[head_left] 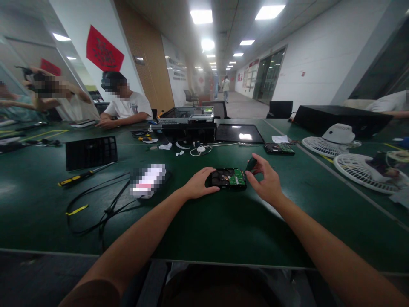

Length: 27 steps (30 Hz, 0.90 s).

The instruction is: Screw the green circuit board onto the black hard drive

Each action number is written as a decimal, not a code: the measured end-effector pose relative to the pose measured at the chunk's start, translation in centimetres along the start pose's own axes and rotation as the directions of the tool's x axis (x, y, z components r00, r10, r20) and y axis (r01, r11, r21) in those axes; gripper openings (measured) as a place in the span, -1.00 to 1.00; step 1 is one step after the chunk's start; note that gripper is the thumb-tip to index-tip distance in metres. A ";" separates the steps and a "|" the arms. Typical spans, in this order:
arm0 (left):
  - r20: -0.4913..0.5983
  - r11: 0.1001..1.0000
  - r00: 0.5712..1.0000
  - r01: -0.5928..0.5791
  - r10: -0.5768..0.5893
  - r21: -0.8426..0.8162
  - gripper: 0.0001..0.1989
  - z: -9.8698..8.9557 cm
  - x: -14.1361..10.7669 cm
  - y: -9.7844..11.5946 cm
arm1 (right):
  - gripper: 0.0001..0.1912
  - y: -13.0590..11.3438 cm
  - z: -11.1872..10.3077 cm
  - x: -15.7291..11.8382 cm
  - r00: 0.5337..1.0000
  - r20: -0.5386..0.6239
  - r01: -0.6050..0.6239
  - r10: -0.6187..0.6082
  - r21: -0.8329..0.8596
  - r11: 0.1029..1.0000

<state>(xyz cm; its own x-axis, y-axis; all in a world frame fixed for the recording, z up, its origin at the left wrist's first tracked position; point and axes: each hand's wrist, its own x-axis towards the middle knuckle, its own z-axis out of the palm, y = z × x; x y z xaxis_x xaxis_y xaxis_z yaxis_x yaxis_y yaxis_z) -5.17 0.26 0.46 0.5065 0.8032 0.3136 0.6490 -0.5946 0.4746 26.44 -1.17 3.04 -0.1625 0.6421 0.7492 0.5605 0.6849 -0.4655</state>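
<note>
Red paper (111, 59) with dark characters is hung on a white pillar (73, 25), its writing too blurred to be read, and the grey lettering (180, 72) on the wall farther back is too small to be made out. On the green table (185, 234), a hard drive (236, 177) is laid flat in front of the person, circuit board upward; any brand on it cannot be made out. Its left end is clasped by the left hand (200, 184), with the thumb along the near edge and the fingers curled at the far edge. By the right hand (266, 181), a dark tool handle (251, 164) is pinched between thumb and fingers, just beside the drive's right end; whether the drive is touched by its tip cannot be told. Both forearms are stretched forward from the lower corners, converging on the drive. Farther off to the right, a second drive (279, 149) is laid on the table, and at far left a yellow-and-black screwdriver (76, 178) is set down.
</note>
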 end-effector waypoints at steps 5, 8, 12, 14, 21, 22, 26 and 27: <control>0.000 1.000 1.000 -0.005 0.005 -0.001 -0.17 -0.1 0.0 0.1 | -0.30 -0.1 -0.1 0.0 1.000 0.001 0.004 -0.004 -0.011 1.000; 0.002 1.000 1.000 0.004 -0.004 -0.004 -0.15 -0.1 0.0 0.1 | -0.30 -0.1 -0.1 0.0 1.000 0.030 0.008 -0.009 0.050 0.999; 0.000 1.000 1.000 -0.014 0.014 -0.001 -0.16 0.0 0.1 0.0 | -0.31 0.0 -0.1 0.1 1.000 0.015 0.008 -0.008 0.032 0.999; -0.004 1.000 1.000 -0.020 0.020 0.004 -0.15 0.1 0.1 -0.1 | -0.33 -0.1 -0.1 0.2 1.000 -0.008 0.024 -0.024 -0.023 0.999; -0.002 1.000 1.000 -0.007 0.007 0.003 -0.17 -0.1 0.0 0.2 | -0.33 -0.2 -0.3 0.2 0.999 0.001 0.045 -0.045 -0.030 0.999; 0.001 1.000 1.000 -0.008 0.008 0.002 -0.16 -0.1 0.0 0.2 | -0.32 -0.1 -0.2 0.1 0.999 0.008 0.038 -0.038 -0.015 0.999; 0.004 1.000 1.000 -0.002 0.002 0.001 -0.15 -0.1 0.0 0.2 | -0.31 0.1 0.0 0.0 1.000 0.016 0.009 -0.009 0.005 1.000; 0.002 1.000 1.000 -0.001 0.001 0.001 -0.16 -0.1 0.0 0.2 | -0.31 0.1 0.0 0.0 1.000 0.011 0.004 -0.004 -0.001 1.000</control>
<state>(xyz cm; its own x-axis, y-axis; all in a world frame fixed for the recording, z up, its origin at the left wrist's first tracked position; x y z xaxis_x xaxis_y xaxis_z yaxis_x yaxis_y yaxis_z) -5.10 0.14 0.66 0.5086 0.8024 0.3124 0.6492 -0.5956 0.4731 26.53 -1.09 2.95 -0.1734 0.6428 0.7461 0.5605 0.6874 -0.4619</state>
